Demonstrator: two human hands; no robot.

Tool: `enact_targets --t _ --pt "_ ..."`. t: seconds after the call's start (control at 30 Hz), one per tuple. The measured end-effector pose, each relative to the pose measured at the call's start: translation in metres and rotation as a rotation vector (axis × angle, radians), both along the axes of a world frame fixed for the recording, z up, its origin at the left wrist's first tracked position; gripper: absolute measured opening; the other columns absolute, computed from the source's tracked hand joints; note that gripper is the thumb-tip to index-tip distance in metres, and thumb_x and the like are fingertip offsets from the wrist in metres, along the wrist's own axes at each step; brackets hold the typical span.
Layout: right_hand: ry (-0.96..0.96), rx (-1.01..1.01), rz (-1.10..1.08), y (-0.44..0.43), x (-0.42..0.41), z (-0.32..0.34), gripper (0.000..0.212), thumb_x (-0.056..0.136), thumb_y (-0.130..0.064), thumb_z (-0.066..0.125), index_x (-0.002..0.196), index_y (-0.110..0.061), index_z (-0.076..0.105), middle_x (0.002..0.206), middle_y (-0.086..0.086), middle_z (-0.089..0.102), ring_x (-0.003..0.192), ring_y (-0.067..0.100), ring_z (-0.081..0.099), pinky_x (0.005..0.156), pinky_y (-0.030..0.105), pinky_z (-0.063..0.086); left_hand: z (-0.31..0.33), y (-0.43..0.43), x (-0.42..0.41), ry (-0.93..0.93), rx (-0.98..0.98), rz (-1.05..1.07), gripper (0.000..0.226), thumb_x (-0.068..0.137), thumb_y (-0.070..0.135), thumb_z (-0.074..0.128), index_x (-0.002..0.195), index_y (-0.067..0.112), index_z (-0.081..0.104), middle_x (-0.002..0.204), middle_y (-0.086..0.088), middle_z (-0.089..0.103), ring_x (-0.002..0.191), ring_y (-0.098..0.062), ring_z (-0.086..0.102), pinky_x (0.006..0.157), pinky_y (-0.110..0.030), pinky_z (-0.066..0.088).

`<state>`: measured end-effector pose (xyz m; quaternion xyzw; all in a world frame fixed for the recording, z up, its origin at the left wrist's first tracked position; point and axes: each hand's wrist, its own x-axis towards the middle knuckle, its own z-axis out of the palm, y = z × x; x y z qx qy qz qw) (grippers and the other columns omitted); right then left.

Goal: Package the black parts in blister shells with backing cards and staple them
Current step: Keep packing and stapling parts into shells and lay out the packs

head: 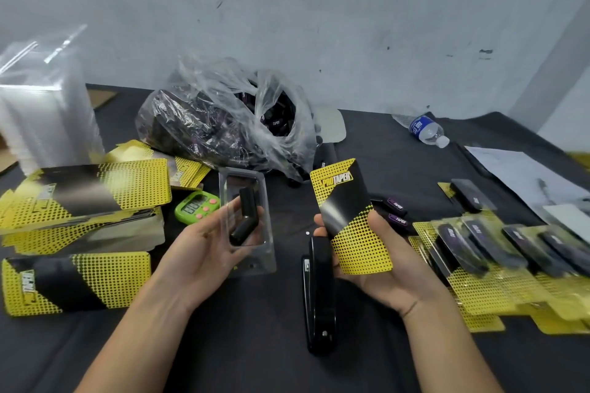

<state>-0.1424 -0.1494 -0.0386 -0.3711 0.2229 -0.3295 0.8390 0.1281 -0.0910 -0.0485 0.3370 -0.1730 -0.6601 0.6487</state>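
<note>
With the left hand (204, 242) holding a blister shell (247, 220) containing a black part (244, 217) and the right hand (376, 265) gripping a backing card (349, 217) above the bench (271, 344), the assembly step is judged current: mate card to shell, then use the stapler (319, 297).

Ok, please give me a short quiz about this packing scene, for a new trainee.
1. True or false: the black part lies in the blister shell that the left hand holds.
2. The right hand holds: A) scissors, B) a backing card, C) tape?
3. Fill in: the stapler lies on the table ___ the two hands.
Key: 1 true; 2 B; 3 between.
</note>
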Motion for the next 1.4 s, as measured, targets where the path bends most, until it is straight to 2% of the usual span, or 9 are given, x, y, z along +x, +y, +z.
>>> enact_targets --t 0.27,0.4,0.63,0.7,0.8,0.97,1.17,1.27,1.4 --pt "0.292 -0.273 -0.28 0.01 0.012 0.02 0.066 0.073 -0.056 0.078 0.123 -0.012 0.074 0.117 0.016 0.075 0.086 0.021 0.06 0.077 0.034 0.05 -0.004 -0.002 0.001 0.005 0.023 -0.016 0.052 0.091 0.028 0.058 0.138 0.006 0.063 0.136 -0.017 0.067 0.117 -0.031 0.069 0.084 -0.042 0.062" --pt "0.451 -0.643 -0.362 0.038 0.045 0.046 0.096 0.061 -0.086 0.073 0.139 -0.031 0.062 0.111 0.002 0.074 0.092 0.004 0.065 0.083 0.022 0.052 -0.005 -0.005 0.0 0.004 0.032 -0.033 0.049 0.092 0.026 0.054 0.14 0.015 0.061 0.134 -0.016 0.068 0.115 -0.032 0.071 0.078 -0.045 0.063" --pt "0.763 -1.011 -0.166 0.102 0.101 0.039 0.08 0.072 -0.082 0.065 0.145 -0.065 0.036 0.124 -0.03 0.058 0.116 -0.011 0.055 0.092 0.005 0.043 -0.002 -0.009 0.002 -0.017 0.037 -0.004 0.061 0.074 0.032 0.083 0.128 0.009 0.063 0.096 -0.015 0.064 0.081 -0.029 0.066 0.069 -0.047 0.061" --pt "0.919 -1.059 -0.056 0.106 0.107 0.034 0.078 0.073 -0.074 0.063 0.142 -0.064 0.028 0.125 -0.026 0.053 0.117 -0.006 0.049 0.096 0.016 0.043 0.001 -0.011 0.001 0.031 -0.017 -0.011 0.063 0.074 0.029 0.086 0.129 0.014 0.059 0.1 -0.018 0.063 0.076 -0.031 0.069 0.067 -0.051 0.063" --pt "1.274 -1.243 -0.028 0.096 0.097 0.032 0.074 0.078 -0.065 0.061 0.142 -0.05 0.025 0.118 -0.016 0.047 0.115 0.013 0.045 0.098 0.035 0.039 -0.007 -0.014 0.007 0.116 0.016 0.053 0.035 0.101 0.024 0.052 0.133 0.017 0.066 0.112 -0.012 0.072 0.091 -0.029 0.074 0.082 -0.055 0.061" --pt "1.315 -1.028 -0.357 0.066 0.068 0.032 0.074 0.077 -0.074 0.058 0.142 -0.052 0.028 0.111 -0.02 0.045 0.112 0.016 0.052 0.084 0.039 0.043 -0.001 -0.003 0.008 0.243 -0.056 -0.006 0.035 0.094 0.03 0.055 0.099 0.009 0.084 0.149 -0.025 0.051 0.127 -0.034 0.062 0.106 -0.047 0.053" --pt "1.329 -1.007 -0.31 0.072 0.063 0.042 0.084 0.071 -0.09 0.041 0.147 -0.06 0.02 0.115 -0.027 0.04 0.104 0.012 0.053 0.081 0.035 0.039 0.009 0.002 0.005 0.411 -0.088 -0.017 0.037 0.097 0.027 0.053 0.114 0.009 0.08 0.153 -0.02 0.047 0.137 -0.035 0.052 0.101 -0.053 0.055" --pt "1.3 -1.03 -0.215 0.092 0.067 0.042 0.079 0.063 -0.092 0.041 0.136 -0.067 0.025 0.125 -0.035 0.038 0.101 0.002 0.055 0.086 0.033 0.046 0.012 0.0 0.01 0.579 -0.083 0.019 0.046 0.103 0.018 0.049 0.147 0.007 0.054 0.144 -0.022 0.049 0.13 -0.035 0.051 0.073 -0.052 0.065" --pt "1.357 -1.058 -0.139 0.107 0.07 0.031 0.083 0.058 -0.089 0.036 0.135 -0.069 0.014 0.133 -0.042 0.024 0.101 -0.007 0.044 0.079 0.016 0.037 0.005 -0.004 0.01 0.4 -0.067 0.059 0.032 0.109 0.021 0.045 0.134 0.012 0.062 0.133 -0.016 0.062 0.126 -0.035 0.059 0.095 -0.066 0.052"
